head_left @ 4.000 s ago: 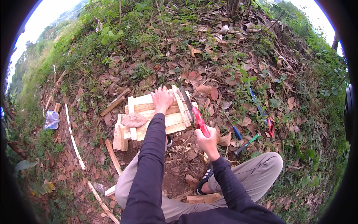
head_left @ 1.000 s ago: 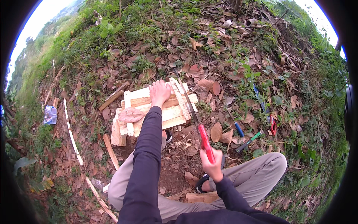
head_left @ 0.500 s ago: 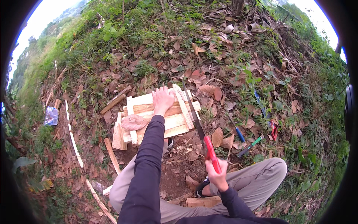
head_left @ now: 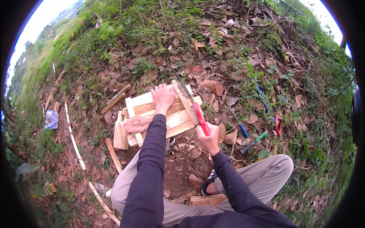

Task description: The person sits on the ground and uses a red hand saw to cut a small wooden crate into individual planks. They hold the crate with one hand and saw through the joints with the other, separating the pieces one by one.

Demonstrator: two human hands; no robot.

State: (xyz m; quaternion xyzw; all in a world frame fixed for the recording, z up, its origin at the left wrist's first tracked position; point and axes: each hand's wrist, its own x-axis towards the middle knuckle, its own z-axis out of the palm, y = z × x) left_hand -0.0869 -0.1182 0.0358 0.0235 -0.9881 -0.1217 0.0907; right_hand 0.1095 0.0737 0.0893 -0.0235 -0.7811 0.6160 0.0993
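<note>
The right hand (head_left: 209, 139) has its fingers clenched around the red handle of a hand saw (head_left: 200, 119), whose dark blade slants away to the far left and passes over the right-hand ends of several pale wooden boards (head_left: 179, 118), just right of a rough cross strip (head_left: 184, 102); whether the teeth are biting into the wood cannot be made out. The left hand (head_left: 163, 99) lies on top of the far boards, fingers stretched out flat toward the far edge and grasping nothing that shows; whether the tips curl over that edge is unclear. The boards lie side by side in front of the seated person, a little left of the middle, with a second, narrower strip (head_left: 130, 108) across their left part and a large dry leaf (head_left: 136, 124) resting over it. A thick wooden block (head_left: 121, 135) stands just beside their left end, and a loose length of wood (head_left: 113, 155) lies nearer, by the left knee. Farther left on the leafy ground are a long pale strip (head_left: 74, 137) and a crumpled clear plastic bag (head_left: 51, 119). To the right of the saw hand lie a blue-handled tool (head_left: 243, 130), a green-and-black-handled tool (head_left: 254, 143) and, farther right, a red handle (head_left: 278, 126) beside a long blue piece (head_left: 264, 99). Another block (head_left: 208, 200) sits near the person, just behind the right shoe (head_left: 209, 184).
</note>
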